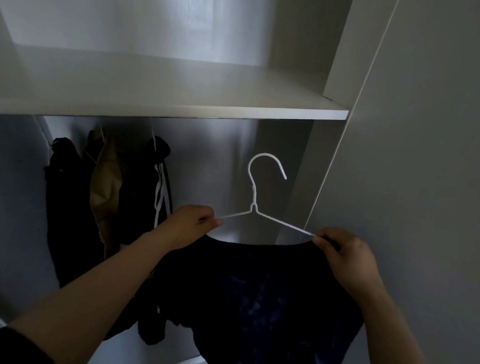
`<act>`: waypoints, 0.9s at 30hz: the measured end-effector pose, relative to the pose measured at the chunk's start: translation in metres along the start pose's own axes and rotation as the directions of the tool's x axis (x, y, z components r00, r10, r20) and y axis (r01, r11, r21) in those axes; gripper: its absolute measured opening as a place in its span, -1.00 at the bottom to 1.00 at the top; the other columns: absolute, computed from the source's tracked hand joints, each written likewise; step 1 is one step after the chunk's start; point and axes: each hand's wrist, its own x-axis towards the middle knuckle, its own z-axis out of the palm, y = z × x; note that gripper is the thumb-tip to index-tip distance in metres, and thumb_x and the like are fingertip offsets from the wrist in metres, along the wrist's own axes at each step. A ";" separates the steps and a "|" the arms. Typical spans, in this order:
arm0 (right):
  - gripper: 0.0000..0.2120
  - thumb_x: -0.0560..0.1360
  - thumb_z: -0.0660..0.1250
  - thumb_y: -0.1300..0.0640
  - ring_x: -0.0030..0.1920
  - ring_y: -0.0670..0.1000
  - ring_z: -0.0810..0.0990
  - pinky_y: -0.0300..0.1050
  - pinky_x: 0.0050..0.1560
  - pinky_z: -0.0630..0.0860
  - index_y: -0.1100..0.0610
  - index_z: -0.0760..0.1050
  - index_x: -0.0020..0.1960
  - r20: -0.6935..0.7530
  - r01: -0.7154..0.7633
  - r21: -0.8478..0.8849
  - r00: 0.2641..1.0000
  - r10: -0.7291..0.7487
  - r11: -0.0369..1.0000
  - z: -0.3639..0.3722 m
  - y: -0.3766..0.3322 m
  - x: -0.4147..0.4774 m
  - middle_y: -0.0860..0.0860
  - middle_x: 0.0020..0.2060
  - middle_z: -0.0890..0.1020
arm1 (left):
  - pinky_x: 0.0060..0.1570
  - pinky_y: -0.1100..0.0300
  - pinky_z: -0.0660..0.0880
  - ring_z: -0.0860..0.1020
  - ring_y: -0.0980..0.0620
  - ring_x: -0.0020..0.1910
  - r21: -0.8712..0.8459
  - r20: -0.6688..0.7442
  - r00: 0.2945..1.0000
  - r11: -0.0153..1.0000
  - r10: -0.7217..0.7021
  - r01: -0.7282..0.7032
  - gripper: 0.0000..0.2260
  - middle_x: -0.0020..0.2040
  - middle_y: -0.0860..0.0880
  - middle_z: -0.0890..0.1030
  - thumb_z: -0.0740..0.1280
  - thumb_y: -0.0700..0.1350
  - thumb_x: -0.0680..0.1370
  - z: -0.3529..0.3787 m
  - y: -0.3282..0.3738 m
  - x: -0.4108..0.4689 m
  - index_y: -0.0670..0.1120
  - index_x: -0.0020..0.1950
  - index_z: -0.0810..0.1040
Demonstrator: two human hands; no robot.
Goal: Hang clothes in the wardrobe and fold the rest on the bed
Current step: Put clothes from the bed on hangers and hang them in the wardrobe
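A white wire hanger (255, 204) is held up inside the open wardrobe, its hook pointing up below the shelf. A dark navy garment (261, 302) hangs from the hanger and drapes down between my arms. My left hand (192, 224) pinches the hanger's left shoulder together with the garment's edge. My right hand (344, 256) grips the hanger's right end and the cloth there. The hook is in free air, well below the shelf and apart from it. The hanging rail is hidden behind the shelf's front edge.
A white shelf (165, 102) spans the wardrobe above. On the left hang a black garment (64, 206), a tan garment (106, 184) and a black hooded garment (150, 192) with white cords. The wardrobe's right side panel (332, 148) stands close to the hanger.
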 end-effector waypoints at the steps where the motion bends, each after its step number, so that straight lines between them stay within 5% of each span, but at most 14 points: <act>1: -0.90 0.54 0.35 0.10 -0.18 -0.05 0.61 -0.10 -0.12 0.51 0.00 0.60 -0.14 -0.003 0.002 0.007 1.000 -0.002 1.000 0.002 0.001 0.002 -0.09 -0.24 0.64 | -0.31 0.20 0.29 0.38 0.12 -0.39 -0.035 0.004 1.000 0.999 -0.009 0.009 -0.58 -0.42 0.05 0.34 0.30 0.09 0.56 0.001 0.001 -0.003 -0.05 -0.40 0.27; 7: -0.89 0.53 0.36 0.18 -0.14 0.01 0.60 -0.07 -0.06 0.49 0.06 0.60 -0.16 0.038 0.033 0.095 0.999 -0.037 0.995 0.023 -0.003 0.021 -0.03 -0.22 0.62 | -0.51 0.33 0.23 0.32 0.16 -0.54 -0.394 0.122 0.967 0.883 -0.226 0.256 -0.48 -0.55 0.09 0.26 0.45 0.10 0.45 0.005 0.003 -0.016 0.02 -0.58 0.26; 10: -0.92 0.53 0.38 0.16 -0.01 0.05 0.61 -0.19 0.00 0.44 0.10 0.62 0.01 0.096 0.017 0.100 0.995 -0.026 0.995 0.039 -0.008 0.033 0.02 -0.08 0.64 | -0.52 0.38 0.31 0.42 0.20 -0.53 -0.477 0.115 0.918 0.789 -0.380 0.386 -0.61 -0.53 0.10 0.42 0.47 0.13 0.40 0.003 -0.006 -0.021 0.04 -0.57 0.46; 12: -0.66 0.53 0.38 0.12 0.19 0.07 0.56 -0.27 0.14 0.37 0.12 0.52 0.29 0.142 -0.022 0.094 0.990 0.009 0.995 0.049 -0.010 0.040 0.06 0.19 0.60 | -0.25 0.30 0.50 0.59 0.10 -0.28 -0.517 0.086 0.904 0.756 -0.420 0.400 -0.71 -0.31 0.00 0.61 0.47 0.12 0.41 0.001 -0.011 -0.023 -0.10 -0.29 0.68; 14: -0.52 0.53 0.37 0.08 0.29 0.07 0.50 -0.30 0.18 0.32 0.08 0.38 0.43 0.162 -0.045 0.115 0.987 0.026 0.992 0.057 -0.012 0.042 0.05 0.30 0.52 | 0.05 0.14 0.54 0.61 -0.08 -0.04 -0.601 0.073 0.877 0.681 -0.474 0.418 -0.66 -0.08 -0.12 0.67 0.46 0.08 0.44 0.002 -0.011 -0.026 -0.21 -0.10 0.68; 18: -0.48 0.54 0.36 0.06 0.23 0.07 0.53 -0.24 0.13 0.39 0.07 0.33 0.46 0.214 -0.064 0.156 0.976 0.030 0.986 0.076 -0.017 0.040 0.08 0.26 0.56 | -0.48 0.28 0.30 0.39 0.04 -0.41 -0.655 0.037 0.817 0.604 -0.575 0.454 -0.68 -0.37 -0.03 0.43 0.38 0.09 0.52 0.008 -0.003 -0.028 -0.08 -0.31 0.45; 24: -0.50 0.51 0.39 0.09 0.01 0.04 0.61 -0.20 0.03 0.46 0.06 0.38 0.42 0.239 -0.112 0.183 0.969 0.066 0.977 0.090 -0.020 0.035 0.12 0.00 0.64 | -0.64 0.37 0.19 0.28 0.09 -0.56 -0.771 0.003 0.760 0.483 -0.650 0.416 -0.63 -0.53 -0.01 0.32 0.27 -0.11 0.60 0.021 0.008 -0.014 -0.04 -0.41 0.33; 27: -0.53 0.52 0.37 0.06 -0.11 -0.05 0.57 -0.26 -0.09 0.39 0.02 0.38 0.40 0.258 -0.141 0.173 0.962 0.094 0.975 0.094 -0.017 0.033 0.06 -0.10 0.63 | -0.58 0.32 0.24 0.29 0.13 -0.57 -0.769 -0.057 0.760 0.514 -0.647 0.380 -0.64 -0.52 0.01 0.35 0.22 -0.13 0.61 0.026 0.010 -0.006 -0.07 -0.40 0.35</act>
